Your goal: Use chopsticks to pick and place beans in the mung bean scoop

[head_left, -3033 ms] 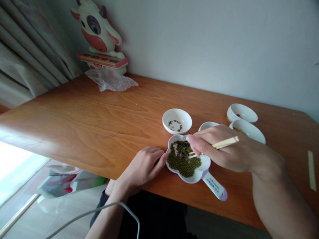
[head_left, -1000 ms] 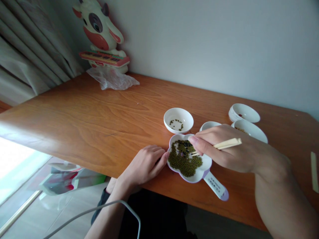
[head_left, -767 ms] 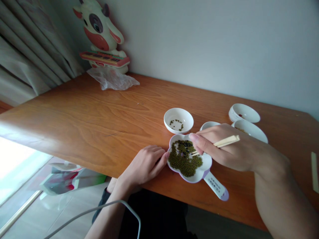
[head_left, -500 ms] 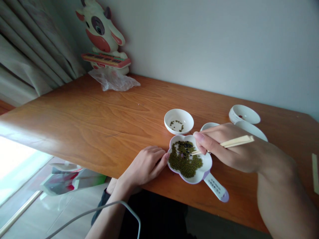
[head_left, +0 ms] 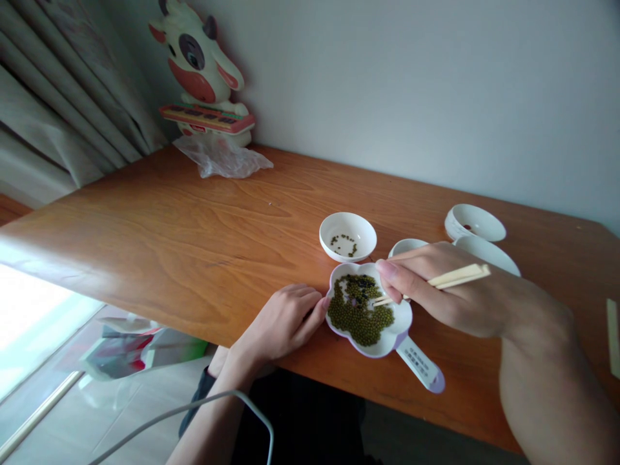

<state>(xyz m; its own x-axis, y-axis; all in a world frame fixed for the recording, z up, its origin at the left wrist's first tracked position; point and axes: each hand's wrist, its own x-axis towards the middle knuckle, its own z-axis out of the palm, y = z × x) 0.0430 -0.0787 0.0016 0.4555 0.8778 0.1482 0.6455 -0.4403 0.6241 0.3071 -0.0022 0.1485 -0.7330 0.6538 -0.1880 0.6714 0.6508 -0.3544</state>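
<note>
Slightly farther right than in the earlier frames, the right hand (head_left: 445,303) pinches chopsticks (head_left: 460,276), tips among green beans (head_left: 361,326) in the pan (head_left: 402,316), near the table's (head_left: 217,226) front edge. Its handle (head_left: 419,363) bears dark print, too small to read. Left hand (head_left: 285,316): fingers bent, thumb at the rim; whether it grips, I cannot tell. Beyond stand white bowls (head_left: 349,227); farther back, a cow toy (head_left: 201,84) has a red label (head_left: 197,128), illegible.
</note>
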